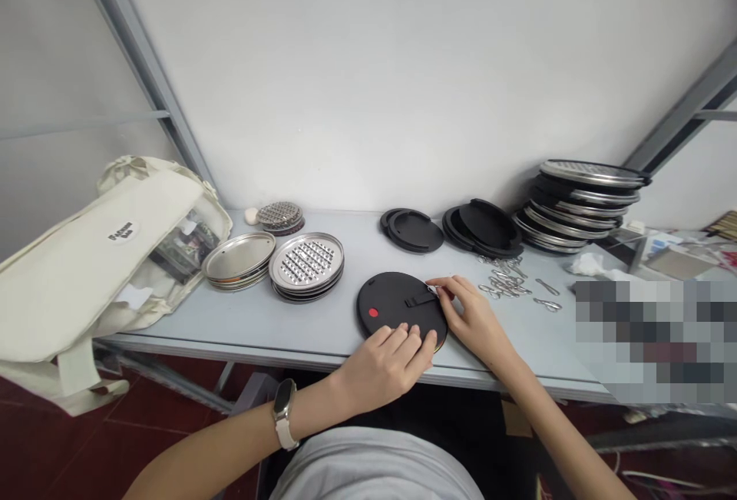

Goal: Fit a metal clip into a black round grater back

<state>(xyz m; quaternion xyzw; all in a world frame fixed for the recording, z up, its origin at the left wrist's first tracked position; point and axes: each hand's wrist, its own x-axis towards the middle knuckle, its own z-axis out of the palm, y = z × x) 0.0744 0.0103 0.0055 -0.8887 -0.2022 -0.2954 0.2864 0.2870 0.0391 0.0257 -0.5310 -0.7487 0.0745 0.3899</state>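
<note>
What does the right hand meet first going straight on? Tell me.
The right hand meets the black disc first: its fingers already sit at the disc's rim, though depth is hard to judge from this view.

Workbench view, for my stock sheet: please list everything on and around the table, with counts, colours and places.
Pale grey table: one, pale grey, along a white wall.
Cream canvas tote bag: one, cream, at the table's left end, hanging over the edge.
Stacks of round punched steel graters: three, silver, back left, front left of centre, far right.
Stack of plain round steel pans: one, silver, left of the front graters.
Piles of shallow round black plastic covers: two, black, back centre.
Round black disc: one, black with a red dot, front centre.
Small metal clips: many, silver, loose, right of the disc.
Left hand: one, on the disc's near edge.
Watch: one, white band, left wrist.
Right hand: one, fingertips at the disc's far rim.
</note>
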